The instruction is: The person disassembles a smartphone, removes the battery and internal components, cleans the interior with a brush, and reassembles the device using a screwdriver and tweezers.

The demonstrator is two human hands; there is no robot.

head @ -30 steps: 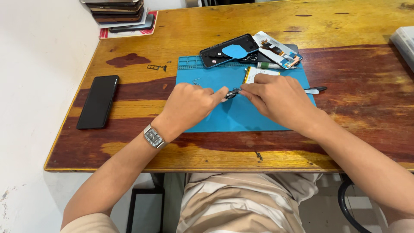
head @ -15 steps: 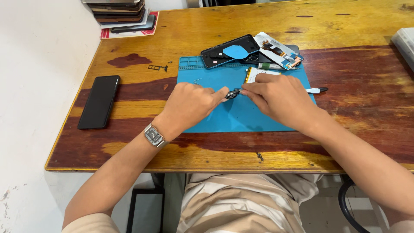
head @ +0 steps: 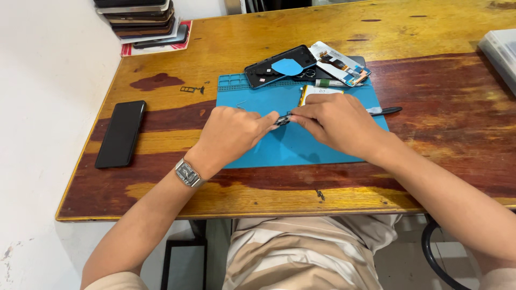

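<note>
My left hand (head: 232,133) and my right hand (head: 334,122) meet over the blue work mat (head: 290,145). Both pinch a small dark metal part (head: 282,120) between their fingertips, just above the mat. A watch sits on my left wrist. Behind my right hand a small yellow-edged white piece (head: 317,92) lies on the mat, partly hidden by my fingers. At the mat's far edge rests an opened phone body (head: 271,69) with a blue triangular pick (head: 288,66) on it, and a detached screen panel (head: 339,63) next to it.
A black phone (head: 120,133) lies on the wooden table (head: 430,96) at the left. Several phones are stacked (head: 141,20) at the far left corner. A black tool (head: 386,111) pokes out right of my right hand. A pale box (head: 501,48) sits at the right edge.
</note>
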